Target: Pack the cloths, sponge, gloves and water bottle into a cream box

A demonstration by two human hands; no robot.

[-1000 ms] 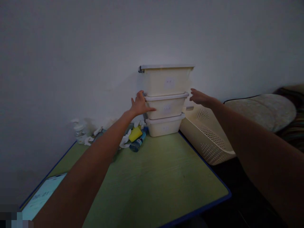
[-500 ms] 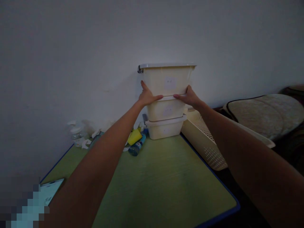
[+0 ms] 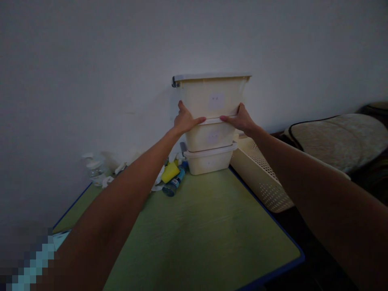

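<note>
Three cream storage boxes with lids are stacked against the wall at the far end of a green table (image 3: pixel 194 226). The top box (image 3: pixel 197 97) is the largest and carries a white label. My left hand (image 3: pixel 185 119) is closed at its lower left corner, with the thumb along the seam above the middle box (image 3: pixel 200 137). At the lower right corner my right hand (image 3: pixel 242 119) grips in the same way, its thumb pointing inward. The other fingers are partly hidden behind the sides. Beneath stands the bottom box (image 3: pixel 209 160), untouched by either hand.
Left of the stack lie a blue bottle (image 3: pixel 173 185) and a yellow sponge-like block (image 3: pixel 170 172). A clear pump bottle (image 3: pixel 96 173) stands by the wall. To the right are a cream perforated basket (image 3: pixel 257 178) and a pale cushion (image 3: pixel 339 139).
The top box and both hands appear slightly higher and nearer, while the bottom box stays on the table. The view has shifted a little. The grip looks unchanged.
</note>
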